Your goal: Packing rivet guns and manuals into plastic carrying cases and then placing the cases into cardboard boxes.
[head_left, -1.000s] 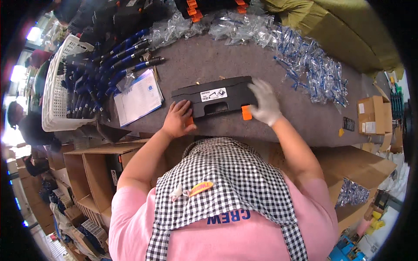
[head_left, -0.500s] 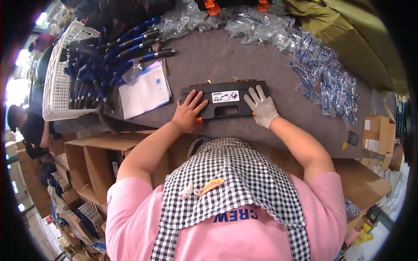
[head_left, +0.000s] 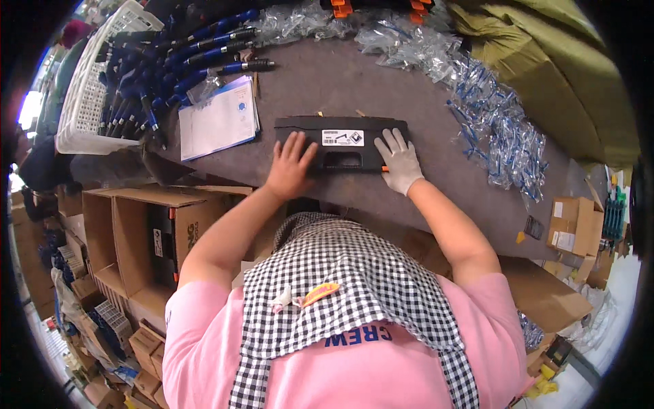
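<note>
2 hands bracket a black case [head_left: 346, 149], which lies flat on the bench [head_left: 327, 78] and appears closed. The left hand [head_left: 291, 167], bare and a little blurred, covers the near left corner; its fingers are spread and point away from the body. The right hand [head_left: 402, 162], in a pale glove, lies over the right end, its fingers spread too. Neither hand pinches anything; placed at opposite ends, they probably keep the case square and stop it skidding. A white label [head_left: 343, 138] and a handle opening [head_left: 343, 160] sit between the 2 sets of fingers, left uncovered by that wide placing. An orange latch [head_left: 385, 168] shows just beside the right thumb. Papers [head_left: 214, 124] rest left of the left fingers, apart from them, likely near enough for a glance. Farther left, blue-and-black tools [head_left: 133, 88] pile in a white basket [head_left: 83, 112], whose wall presumably contains them. Well right of the gloved fingers, clear-wrapped blue pieces [head_left: 504, 126] lie heaped.
</note>
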Tool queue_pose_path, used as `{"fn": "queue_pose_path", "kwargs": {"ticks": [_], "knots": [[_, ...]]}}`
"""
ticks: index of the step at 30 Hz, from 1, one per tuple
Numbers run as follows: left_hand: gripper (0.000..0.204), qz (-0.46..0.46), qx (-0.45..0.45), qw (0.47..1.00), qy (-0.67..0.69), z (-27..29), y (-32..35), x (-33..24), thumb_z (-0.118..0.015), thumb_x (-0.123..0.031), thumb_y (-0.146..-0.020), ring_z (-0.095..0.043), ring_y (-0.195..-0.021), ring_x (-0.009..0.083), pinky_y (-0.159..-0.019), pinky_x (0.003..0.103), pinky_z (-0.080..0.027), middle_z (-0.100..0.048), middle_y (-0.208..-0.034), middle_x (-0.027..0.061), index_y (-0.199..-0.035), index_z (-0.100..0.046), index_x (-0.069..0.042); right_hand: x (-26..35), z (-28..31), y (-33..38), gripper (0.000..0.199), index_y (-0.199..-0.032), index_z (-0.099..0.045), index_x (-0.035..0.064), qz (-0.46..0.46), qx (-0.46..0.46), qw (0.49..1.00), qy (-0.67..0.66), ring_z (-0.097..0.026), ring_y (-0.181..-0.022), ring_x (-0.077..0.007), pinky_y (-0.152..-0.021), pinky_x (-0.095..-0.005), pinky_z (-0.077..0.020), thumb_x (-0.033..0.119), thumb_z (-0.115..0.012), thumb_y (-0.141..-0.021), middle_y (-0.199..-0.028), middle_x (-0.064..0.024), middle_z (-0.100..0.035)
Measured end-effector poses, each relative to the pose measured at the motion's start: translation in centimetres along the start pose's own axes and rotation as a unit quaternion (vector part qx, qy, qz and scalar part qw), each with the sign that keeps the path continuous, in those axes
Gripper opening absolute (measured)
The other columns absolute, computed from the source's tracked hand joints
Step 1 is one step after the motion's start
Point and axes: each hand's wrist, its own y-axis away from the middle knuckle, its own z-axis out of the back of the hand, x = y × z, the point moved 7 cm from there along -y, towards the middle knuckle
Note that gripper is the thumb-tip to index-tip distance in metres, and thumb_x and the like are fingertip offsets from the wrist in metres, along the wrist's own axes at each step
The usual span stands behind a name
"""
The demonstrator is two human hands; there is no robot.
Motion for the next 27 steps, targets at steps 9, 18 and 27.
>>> {"fn": "queue_pose_path", "kwargs": {"ticks": [9,18,27], "knots": [[0.024,0.089,0.193,0.976,0.048,-6.0,-5.7,-5.2,-0.059,-0.022,-0.085,-0.069,-0.095,0.0276,-0.077,0.042,-0.054,-0.071,-0.098,0.0123,-0.101,-0.066,-0.006,-0.9,1.9,3.1,0.092,-0.144,-0.033,0.0014,-0.102,-0.113,0.974,-0.167,-0.029,-0.138,-0.0412,-0.115,-0.0438,-0.0255,0.024,-0.079,-0.068,-0.15,-0.0257,-0.027],[0.02,0.191,-0.071,0.961,0.186,20.4,9.1,-7.2,-0.065,-0.018,-0.08,-0.066,-0.073,0.0317,-0.063,0.042,-0.053,-0.065,-0.079,0.0131,-0.09,-0.056,-0.004,-0.5,9.0,6.9,0.068,-0.144,-0.029,-0.0023,-0.047,-0.411,0.686,-0.599,-0.04,-0.131,-0.0281,-0.109,-0.0414,-0.0306,0.044,-0.047,-0.096,-0.145,-0.0152,-0.038],[0.022,0.53,-0.278,0.773,0.21,26.8,38.8,8.7,-0.066,-0.013,-0.087,-0.062,-0.058,0.0147,-0.058,0.032,-0.051,-0.064,-0.069,0.0129,-0.08,-0.056,0.006,23.6,14.6,-1.0,0.065,-0.129,-0.05,-0.0054,0.218,-0.24,0.728,-0.604,-0.051,-0.122,-0.0245,-0.106,-0.0373,-0.0381,0.045,-0.064,-0.09,-0.128,-0.013,-0.055]]}}
